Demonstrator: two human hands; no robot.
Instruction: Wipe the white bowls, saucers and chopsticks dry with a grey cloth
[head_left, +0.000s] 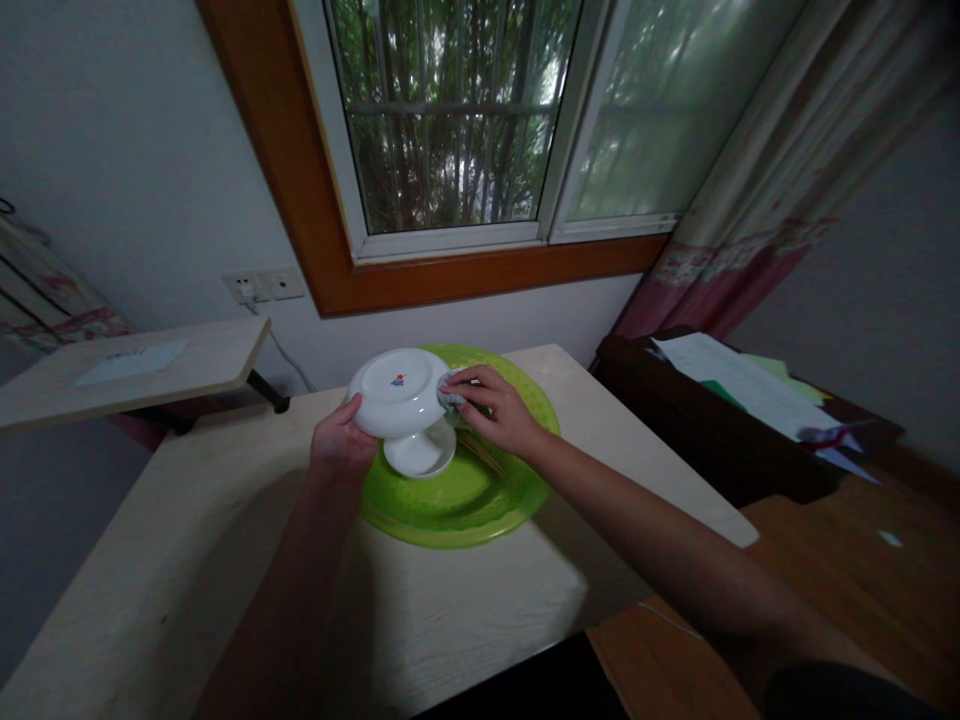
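Note:
My left hand (341, 438) grips the left edge of a white plate (397, 385), thumb on its rim. The plate is tilted so its underside, with a small coloured mark at the centre, faces me. At its right edge my right hand (495, 405) is closed on a crumpled greyish cloth (452, 392) pressed against the plate. Below the plate, a small white bowl (421, 452) sits in a large green basin (450, 530). Several thin chopsticks (481, 453) lie in the basin beside the bowl, partly hidden under my right hand.
The basin stands on a pale wooden table (420, 620). A raised shelf (135, 365) with a paper on it is at the left. Papers (742, 385) lie on dark furniture at the right. A window (457, 110) and wall socket (262, 286) are behind.

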